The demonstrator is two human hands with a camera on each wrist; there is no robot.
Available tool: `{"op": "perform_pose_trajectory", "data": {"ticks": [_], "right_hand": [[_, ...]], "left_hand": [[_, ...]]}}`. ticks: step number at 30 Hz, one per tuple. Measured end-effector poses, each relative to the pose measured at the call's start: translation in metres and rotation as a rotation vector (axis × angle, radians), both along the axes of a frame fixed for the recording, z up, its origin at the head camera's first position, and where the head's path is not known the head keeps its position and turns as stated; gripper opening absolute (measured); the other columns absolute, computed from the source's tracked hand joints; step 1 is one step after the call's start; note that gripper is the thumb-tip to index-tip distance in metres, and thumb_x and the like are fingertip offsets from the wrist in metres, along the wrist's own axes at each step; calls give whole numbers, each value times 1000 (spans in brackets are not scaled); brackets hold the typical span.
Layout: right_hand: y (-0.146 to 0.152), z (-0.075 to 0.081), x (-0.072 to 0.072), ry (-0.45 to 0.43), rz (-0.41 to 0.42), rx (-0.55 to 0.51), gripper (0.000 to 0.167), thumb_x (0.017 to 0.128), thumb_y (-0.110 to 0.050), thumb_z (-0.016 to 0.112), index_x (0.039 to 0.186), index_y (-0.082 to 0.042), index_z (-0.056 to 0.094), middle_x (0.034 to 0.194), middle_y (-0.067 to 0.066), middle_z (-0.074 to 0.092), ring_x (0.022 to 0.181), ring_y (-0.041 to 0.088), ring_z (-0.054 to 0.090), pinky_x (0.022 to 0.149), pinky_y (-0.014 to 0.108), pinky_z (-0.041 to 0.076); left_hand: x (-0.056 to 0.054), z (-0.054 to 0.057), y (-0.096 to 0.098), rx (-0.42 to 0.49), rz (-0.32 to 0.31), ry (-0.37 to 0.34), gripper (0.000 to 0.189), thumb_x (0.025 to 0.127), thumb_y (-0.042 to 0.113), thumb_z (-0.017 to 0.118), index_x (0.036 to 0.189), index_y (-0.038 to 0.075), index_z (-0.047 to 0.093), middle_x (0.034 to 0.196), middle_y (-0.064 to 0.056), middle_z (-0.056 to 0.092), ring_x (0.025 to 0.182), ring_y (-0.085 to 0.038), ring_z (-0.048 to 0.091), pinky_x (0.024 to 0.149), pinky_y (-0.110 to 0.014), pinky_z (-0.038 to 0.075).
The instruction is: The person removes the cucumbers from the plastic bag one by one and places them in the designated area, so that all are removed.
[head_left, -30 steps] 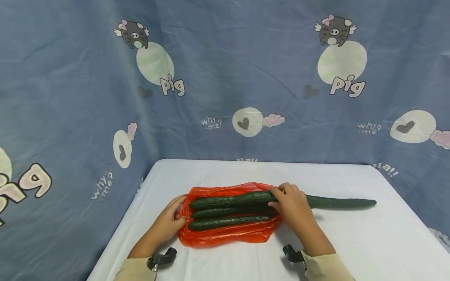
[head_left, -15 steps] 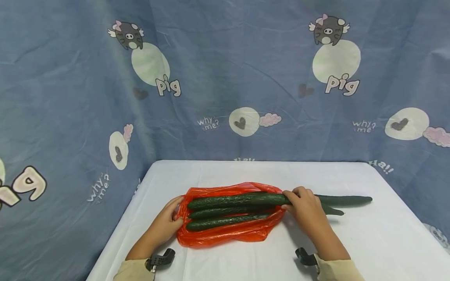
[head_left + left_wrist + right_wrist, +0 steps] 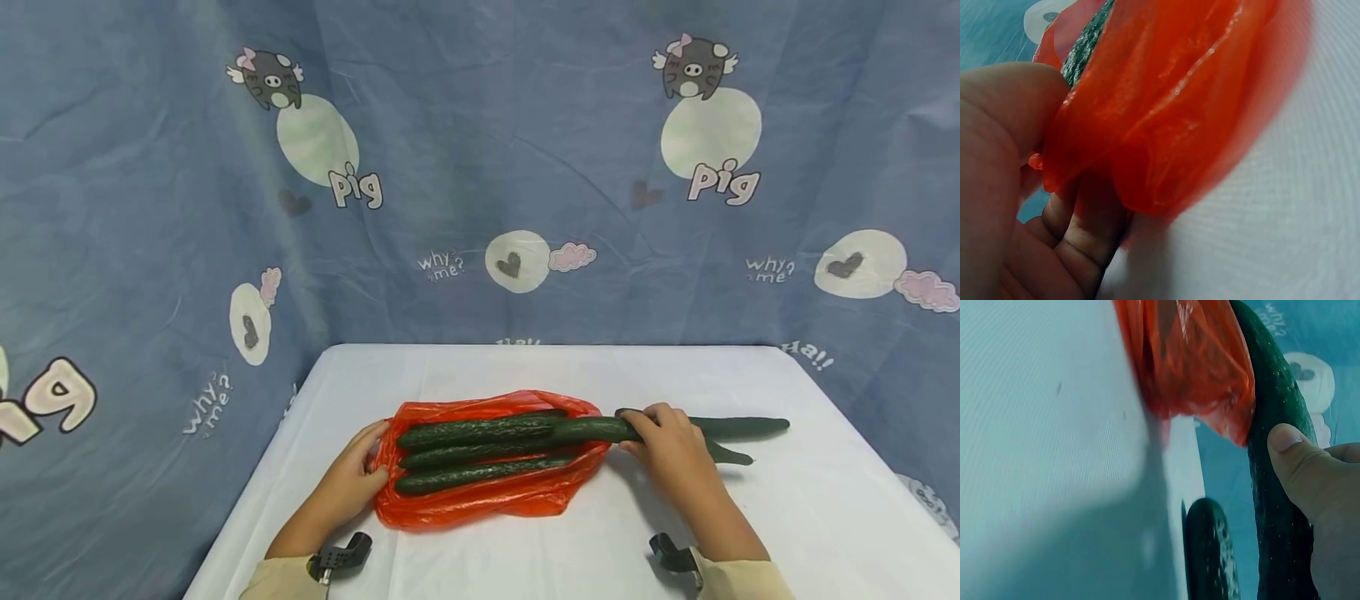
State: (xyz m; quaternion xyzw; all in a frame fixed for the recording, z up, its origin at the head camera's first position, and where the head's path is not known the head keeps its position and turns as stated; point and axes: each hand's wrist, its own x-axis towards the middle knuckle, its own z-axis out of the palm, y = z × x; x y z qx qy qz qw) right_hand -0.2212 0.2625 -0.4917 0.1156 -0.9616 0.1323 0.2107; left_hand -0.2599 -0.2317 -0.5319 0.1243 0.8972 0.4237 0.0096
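Observation:
Several dark green cucumbers (image 3: 480, 477) lie side by side on an opened red plastic bag (image 3: 450, 515). At the bag's left end my left hand (image 3: 347, 485) pinches the plastic between thumb and fingers; in the left wrist view the bag (image 3: 1166, 119) hangs from that grip. My right hand (image 3: 671, 457) grips one cucumber (image 3: 598, 430) around its middle. Its left end lies over the bag's right edge, and its thin right tip sticks out beyond the hand. The right wrist view shows the thumb pressed along this cucumber (image 3: 1282, 531), beside the red plastic.
Behind my right hand, another cucumber (image 3: 742, 428) lies alone on the white table cover (image 3: 525, 558). A blue patterned cloth (image 3: 420, 308) hangs behind the table and along its left side. Black devices (image 3: 345, 552) are strapped to both wrists.
My right hand has moved right, drawing the gripped cucumber partly off the others, so its right tip now shows beyond the hand. The left hand keeps holding the bag's left end.

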Motion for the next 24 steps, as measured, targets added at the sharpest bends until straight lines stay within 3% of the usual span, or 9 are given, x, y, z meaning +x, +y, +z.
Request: {"op": "perform_pose_trajectory", "data": {"ticks": [4, 7, 9, 13, 16, 19, 24], "right_hand": [[9, 1, 5, -21, -23, -7, 44, 87, -27, 84, 128, -15, 72, 111, 15, 63, 102, 40, 61, 86, 62, 48], [15, 1, 9, -42, -46, -16, 44, 87, -27, 83, 128, -15, 72, 112, 17, 63, 103, 42, 61, 85, 63, 47], [20, 0, 12, -49, -57, -23, 45, 88, -27, 83, 130, -15, 71, 113, 18, 63, 104, 43, 60, 84, 64, 46], [28, -2, 14, -54, -76, -30, 46, 88, -27, 83, 131, -14, 71, 115, 20, 63, 107, 45, 59, 84, 66, 46], [32, -4, 15, -76, -87, -36, 48, 88, -27, 82, 133, -14, 70, 117, 20, 63, 109, 46, 59, 84, 67, 45], [37, -6, 17, -106, -92, -42, 49, 89, -28, 81, 135, -14, 69, 120, 21, 62, 112, 48, 57, 86, 68, 44], [47, -6, 18, -123, -109, -46, 49, 91, -28, 79, 136, -12, 68, 123, 24, 61, 115, 50, 56, 86, 68, 44]], "left_hand": [[-2, 0, 0, -18, -5, 29, 73, 91, -1, 61, 160, 7, 40, 166, -13, 37, 121, -25, 51, 98, -36, 51], [-3, 1, 1, -10, -9, 31, 73, 90, -2, 61, 160, 7, 41, 165, -13, 38, 105, -21, 52, 83, -25, 47], [-3, 2, 1, -10, -10, 30, 73, 90, -2, 60, 160, 6, 41, 165, -13, 38, 99, -20, 52, 82, -23, 46], [0, 2, 1, -16, -3, 28, 72, 90, -1, 61, 160, 7, 41, 166, -14, 37, 115, -23, 54, 100, -37, 51], [2, 2, 1, -8, -2, 10, 72, 92, 1, 62, 160, 8, 41, 167, -13, 36, 137, -29, 47, 117, -55, 42], [3, 2, 0, 7, -3, -8, 72, 93, 1, 61, 160, 8, 40, 168, -13, 35, 144, -32, 42, 121, -60, 35], [2, 2, 1, 2, -8, -1, 72, 92, -1, 60, 161, 7, 39, 168, -13, 34, 146, -32, 39, 121, -60, 34]]}}
